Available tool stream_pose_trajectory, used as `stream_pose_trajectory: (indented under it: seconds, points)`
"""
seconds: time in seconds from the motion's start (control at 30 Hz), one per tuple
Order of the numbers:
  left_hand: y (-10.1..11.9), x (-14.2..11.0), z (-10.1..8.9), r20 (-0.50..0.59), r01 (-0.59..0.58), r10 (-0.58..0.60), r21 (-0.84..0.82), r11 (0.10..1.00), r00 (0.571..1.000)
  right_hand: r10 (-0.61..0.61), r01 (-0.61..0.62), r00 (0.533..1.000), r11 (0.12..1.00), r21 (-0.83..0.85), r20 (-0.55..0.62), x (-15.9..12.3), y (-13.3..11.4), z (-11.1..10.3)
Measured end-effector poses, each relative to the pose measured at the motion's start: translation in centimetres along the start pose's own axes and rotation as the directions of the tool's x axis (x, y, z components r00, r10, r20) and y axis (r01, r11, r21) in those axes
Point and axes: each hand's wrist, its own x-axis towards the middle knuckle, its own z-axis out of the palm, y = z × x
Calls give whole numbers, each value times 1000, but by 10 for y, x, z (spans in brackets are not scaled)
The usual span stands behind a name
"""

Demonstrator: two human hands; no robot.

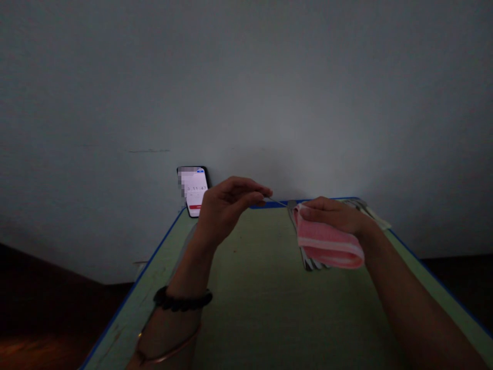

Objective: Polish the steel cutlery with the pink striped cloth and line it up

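Note:
My left hand [233, 205] pinches one end of a thin metal utensil [278, 201] between thumb and fingertips. The utensil's other end runs into a pink cloth with pale stripes [327, 239], so its kind is hidden. My right hand [339, 213] grips that folded cloth around it, thumb on the near side, and the loose part hangs down. Below the cloth, several metal forks [309, 263] lie on the table, tines toward me and partly covered from view.
The pale green table [265, 308] has a blue edge and stands against a grey wall [246, 103]. A phone [197, 190] with a lit screen leans at the far left corner. More metal cutlery [360, 204] lies at the far right, beside something whitish [381, 221].

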Motion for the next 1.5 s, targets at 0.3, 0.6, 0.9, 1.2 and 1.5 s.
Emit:
stream_pose_trajectory:
  seconds: [0.3,0.6,0.9,1.2,1.5]
  points:
    - [1,-5,14,54,-46,34,249,967,998,-69,71,997,983,-170,20,3,-10,3]
    - [1,-3,2,93,-64,46,194,979,995,-76,81,996,990,-112,49,-3,-17,4]
    - [0,-3,-2,73,-84,68,240,967,995,-58,64,995,996,-70,82,-3,-18,4]
    - [2,-4,-2,185,-156,97,341,927,978,-73,86,993,987,-134,97,-3,-17,1]
    - [10,-2,5,348,-302,163,395,868,923,-135,162,983,956,-244,125,1,-18,2]
